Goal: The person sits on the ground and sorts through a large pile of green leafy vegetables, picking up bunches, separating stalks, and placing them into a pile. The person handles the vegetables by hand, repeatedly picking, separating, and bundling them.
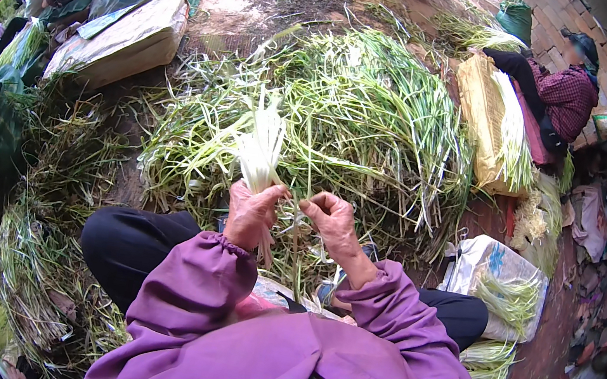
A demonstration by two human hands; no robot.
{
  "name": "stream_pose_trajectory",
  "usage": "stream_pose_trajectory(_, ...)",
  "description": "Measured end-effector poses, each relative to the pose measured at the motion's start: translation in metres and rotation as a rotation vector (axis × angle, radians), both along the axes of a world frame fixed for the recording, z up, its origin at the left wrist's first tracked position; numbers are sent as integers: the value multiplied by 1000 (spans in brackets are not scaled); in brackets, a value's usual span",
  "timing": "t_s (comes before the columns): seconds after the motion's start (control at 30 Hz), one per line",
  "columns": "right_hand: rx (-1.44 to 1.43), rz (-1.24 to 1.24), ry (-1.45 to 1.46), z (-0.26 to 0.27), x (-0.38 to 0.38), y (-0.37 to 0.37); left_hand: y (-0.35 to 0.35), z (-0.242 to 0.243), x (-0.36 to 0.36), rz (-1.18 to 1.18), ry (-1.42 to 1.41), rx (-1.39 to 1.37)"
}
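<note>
A bunch of pale, whitish allium stalks (263, 145) stands up from my left hand (252, 211), whose fingers are closed around its lower part. Close beside it, my right hand (336, 229) pinches a single long green stalk (309, 161) between thumb and forefinger. That stalk runs up towards the pile and hangs down below the hand. Before me lies a wide, tangled heap of long green allium leaves (375, 100). The stalk ends inside my left fist are mostly hidden.
On the right, a white sack bundle (462, 272) bears trimmed pale stalks (508, 299). Beyond it, a person (566, 102) sits by a yellow wrapped block (475, 121). A pale wrapped block (126, 39) stands at left. Leaf litter (61, 153) covers the ground there.
</note>
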State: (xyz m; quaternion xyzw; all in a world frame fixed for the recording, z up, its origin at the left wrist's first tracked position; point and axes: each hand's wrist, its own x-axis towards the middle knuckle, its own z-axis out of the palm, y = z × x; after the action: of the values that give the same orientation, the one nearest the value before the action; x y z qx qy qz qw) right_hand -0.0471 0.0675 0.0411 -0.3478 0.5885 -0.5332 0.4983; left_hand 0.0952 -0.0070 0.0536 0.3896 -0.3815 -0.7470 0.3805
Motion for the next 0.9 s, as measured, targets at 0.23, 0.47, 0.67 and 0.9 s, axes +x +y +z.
stream_pose_trajectory(0.23, 421, 319, 659, -71, -53, 86, -12, -4, 10, 114, 2, -5)
stream_pose_trajectory(0.47, 212, 182, 580, -70, -67, 69, -9, -6, 6, 77, -57, -26)
stream_pose_trajectory(0.67, 57, 439, 126, -54, 0, 30, -9, -2, 0, 47, 1, 0)
stream_pose_trajectory(0.9, 139, 243, 218, -52, 10, 43, -9, -7, 5, 75, 12, 52)
